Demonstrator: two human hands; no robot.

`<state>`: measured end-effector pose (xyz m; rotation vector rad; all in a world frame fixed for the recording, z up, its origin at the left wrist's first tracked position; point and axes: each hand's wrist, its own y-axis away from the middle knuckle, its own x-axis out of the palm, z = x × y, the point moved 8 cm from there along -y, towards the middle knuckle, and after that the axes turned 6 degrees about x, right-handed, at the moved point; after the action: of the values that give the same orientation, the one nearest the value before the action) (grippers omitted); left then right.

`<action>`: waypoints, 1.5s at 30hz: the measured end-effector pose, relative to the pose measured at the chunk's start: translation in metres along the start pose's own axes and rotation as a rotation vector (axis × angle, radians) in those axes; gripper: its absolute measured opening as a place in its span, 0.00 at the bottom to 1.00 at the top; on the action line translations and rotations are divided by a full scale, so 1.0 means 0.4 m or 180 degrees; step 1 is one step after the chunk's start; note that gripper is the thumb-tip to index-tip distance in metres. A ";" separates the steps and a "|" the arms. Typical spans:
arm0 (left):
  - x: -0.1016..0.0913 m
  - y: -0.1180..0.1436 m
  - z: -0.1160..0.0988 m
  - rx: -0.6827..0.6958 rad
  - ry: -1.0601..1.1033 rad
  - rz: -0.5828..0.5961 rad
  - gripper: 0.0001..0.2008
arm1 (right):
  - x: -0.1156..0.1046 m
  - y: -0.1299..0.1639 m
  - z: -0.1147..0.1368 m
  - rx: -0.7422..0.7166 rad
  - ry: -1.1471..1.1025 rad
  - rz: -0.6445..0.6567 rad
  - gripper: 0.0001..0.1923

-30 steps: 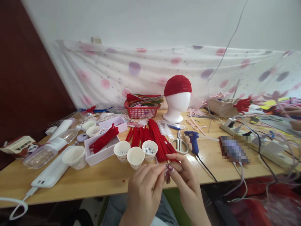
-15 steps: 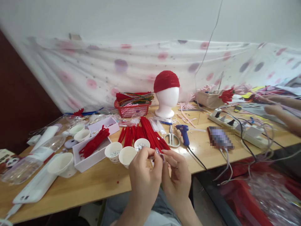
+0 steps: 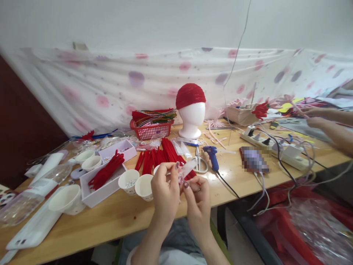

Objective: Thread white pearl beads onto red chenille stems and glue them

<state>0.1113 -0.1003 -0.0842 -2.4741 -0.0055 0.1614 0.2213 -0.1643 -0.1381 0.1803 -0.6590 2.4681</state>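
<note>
Wooden table [image 3: 116, 217] against a draped spotted cloth [image 3: 110, 88]. Before the foam head [image 3: 191, 114], I count five paper cups, one scissors [image 3: 200, 162]. Left hand [image 3: 164, 191] and right hand [image 3: 197, 200] pinch a clear packet [image 3: 188, 167].

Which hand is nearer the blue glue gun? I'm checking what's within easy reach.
Right. The right hand is just below and left of the blue glue gun; the left hand is farther left, by the paper cups.
</note>
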 end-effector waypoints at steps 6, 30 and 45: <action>0.000 0.030 -0.054 0.1294 -0.0312 0.0252 0.06 | 0.026 -0.036 -0.071 0.1396 -0.0938 0.0573 0.22; 0.019 -0.032 -0.047 0.0257 -0.0448 0.1682 0.06 | 0.031 -0.026 -0.012 0.1065 -0.0846 0.0592 0.11; 0.093 -0.055 -0.087 0.1249 -0.1292 0.1814 0.08 | -0.014 -0.073 -0.063 0.1386 -0.0906 0.0283 0.19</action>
<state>0.1530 -0.1028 -0.0477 -1.9556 0.5099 0.8206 0.2427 -0.1338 -0.1492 0.6921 -0.2325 2.6682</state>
